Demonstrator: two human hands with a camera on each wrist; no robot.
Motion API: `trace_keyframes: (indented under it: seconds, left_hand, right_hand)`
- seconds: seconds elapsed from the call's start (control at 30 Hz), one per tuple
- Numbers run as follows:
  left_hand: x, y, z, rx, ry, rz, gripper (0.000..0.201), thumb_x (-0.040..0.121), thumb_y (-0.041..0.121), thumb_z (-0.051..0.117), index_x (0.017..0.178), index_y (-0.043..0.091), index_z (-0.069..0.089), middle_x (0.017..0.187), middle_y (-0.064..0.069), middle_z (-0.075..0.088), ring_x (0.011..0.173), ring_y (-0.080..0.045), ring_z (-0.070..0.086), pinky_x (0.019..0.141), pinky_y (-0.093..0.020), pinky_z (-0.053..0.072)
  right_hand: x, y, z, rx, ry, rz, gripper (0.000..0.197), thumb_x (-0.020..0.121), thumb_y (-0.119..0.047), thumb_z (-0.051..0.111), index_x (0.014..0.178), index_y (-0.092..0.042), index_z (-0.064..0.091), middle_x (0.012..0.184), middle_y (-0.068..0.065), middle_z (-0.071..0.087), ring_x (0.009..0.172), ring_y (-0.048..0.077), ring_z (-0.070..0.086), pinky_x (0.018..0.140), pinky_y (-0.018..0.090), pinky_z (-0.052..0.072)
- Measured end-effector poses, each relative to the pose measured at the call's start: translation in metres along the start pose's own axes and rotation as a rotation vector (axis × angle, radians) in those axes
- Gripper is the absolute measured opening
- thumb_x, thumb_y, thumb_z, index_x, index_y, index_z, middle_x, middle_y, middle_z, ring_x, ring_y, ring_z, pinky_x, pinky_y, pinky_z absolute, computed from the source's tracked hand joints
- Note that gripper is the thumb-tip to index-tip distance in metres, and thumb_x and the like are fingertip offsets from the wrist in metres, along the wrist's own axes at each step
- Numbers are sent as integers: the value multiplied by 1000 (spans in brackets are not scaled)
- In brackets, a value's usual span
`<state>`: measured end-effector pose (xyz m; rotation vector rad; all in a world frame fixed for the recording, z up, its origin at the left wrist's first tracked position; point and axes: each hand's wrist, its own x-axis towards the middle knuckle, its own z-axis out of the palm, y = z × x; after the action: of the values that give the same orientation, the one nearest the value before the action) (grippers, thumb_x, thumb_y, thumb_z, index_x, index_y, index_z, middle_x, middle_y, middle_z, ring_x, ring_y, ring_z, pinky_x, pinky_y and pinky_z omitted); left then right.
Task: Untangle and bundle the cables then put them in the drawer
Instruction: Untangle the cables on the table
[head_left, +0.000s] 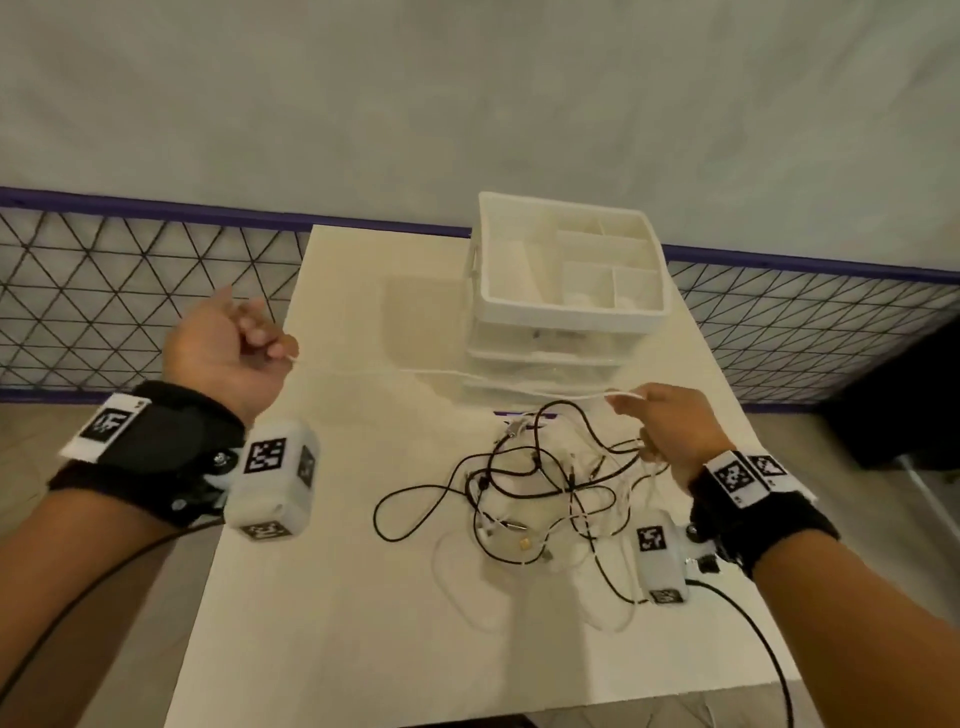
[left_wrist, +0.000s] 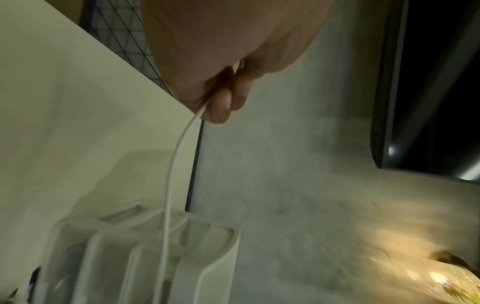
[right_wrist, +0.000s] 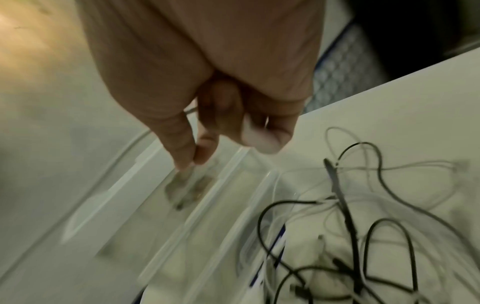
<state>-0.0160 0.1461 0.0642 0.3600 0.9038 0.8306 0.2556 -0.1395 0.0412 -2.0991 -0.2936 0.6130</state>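
Left hand (head_left: 223, 353), raised off the table's left edge, fingers curled, pinching 1 end of a white cable (head_left: 441, 375). Right hand (head_left: 670, 431), just in front of the organizer (head_left: 566, 317), pinching the same cable between thumb and forefinger, other fingers curled; something white tucked in the palm in the right wrist view, too blurred to name. Cable stretched nearly straight between the 2 hands, above the table (head_left: 332, 597).

Thin, light and limp by the look of it, probably slick: best taken near the ends or plugs and pulled gently, since snagged loops would likely drag the pile along.

Tangle (head_left: 540, 499) lying on the table between the organizer and the near edge: black and white cables mixed, count not clear. 1 organizer, stacked clear drawers below an open top tray; whether any drawer is open not clear.
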Motion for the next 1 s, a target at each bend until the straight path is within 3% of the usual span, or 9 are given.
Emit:
trace_keyframes:
  seconds: [0.2,0.33,0.47,0.57,0.63,0.77,0.83,0.9,1.0]
  left_hand:
    - [21,-27,-33,166,136,-22,26,101,15,38,84,18,57,46,9,34,33,-7,28,36,-21,21]
    - [8,-71,-24,455,16,-45,11,101,16,47,97,17,57,52,6,37,38,-9,27,36,-21,22]
    - [-10,-103,-6,629,-177,-2,15,98,0,43,102,8,55,81,-8,60,51,-11,40,47,-23,35]
    - [-20,-110,12,741,-225,38,21,102,14,40,111,13,59,63,0,51,43,-9,28,39,-21,25]
    - [-26,-111,18,773,-293,74,28,107,31,37,120,23,60,53,4,40,44,-10,25,41,-22,25]
    - [-36,-112,20,779,-403,137,28,108,23,39,118,13,62,75,-6,64,54,-14,41,56,-28,36]
    - [-40,-115,18,773,-390,114,25,106,15,42,114,7,64,93,-11,70,57,-13,41,56,-25,36]
    - [-42,-120,16,758,-372,82,27,105,20,44,121,10,63,77,-6,66,50,-11,34,48,-22,30]
    - [-45,-131,13,743,-358,17,33,106,32,39,130,21,59,53,0,45,46,-11,28,48,-25,23]
  right_hand:
    - [23,12,-58,106,305,203,30,75,-37,82,78,-11,69,60,5,46,48,21,38,47,30,36]
    - [14,13,-61,-309,449,-10,30,82,-48,73,84,-18,69,80,5,63,74,26,56,73,33,49]
    - [13,23,-40,-583,142,-229,8,81,-22,68,88,-26,68,74,1,68,71,21,64,70,31,53]
    - [16,43,-21,-873,-133,-236,47,77,-16,67,122,-29,59,113,4,55,111,27,58,102,45,41]
    - [10,54,-13,-943,-135,-310,72,74,-15,68,140,-29,45,135,7,44,125,29,47,108,49,33]
    - [-22,72,-4,-700,29,-654,30,71,-22,63,101,-23,65,98,-2,63,87,20,60,75,34,48]
    - [-40,91,2,-830,-251,-550,13,79,-34,59,83,-24,65,79,-11,63,78,14,63,67,27,45]
    - [-54,117,12,-1070,-565,-397,28,83,-52,58,89,-25,67,88,-10,68,88,15,64,72,28,47]
    - [-60,144,28,-1196,-673,-297,35,84,-54,57,99,-23,65,106,1,66,97,23,62,76,32,46]
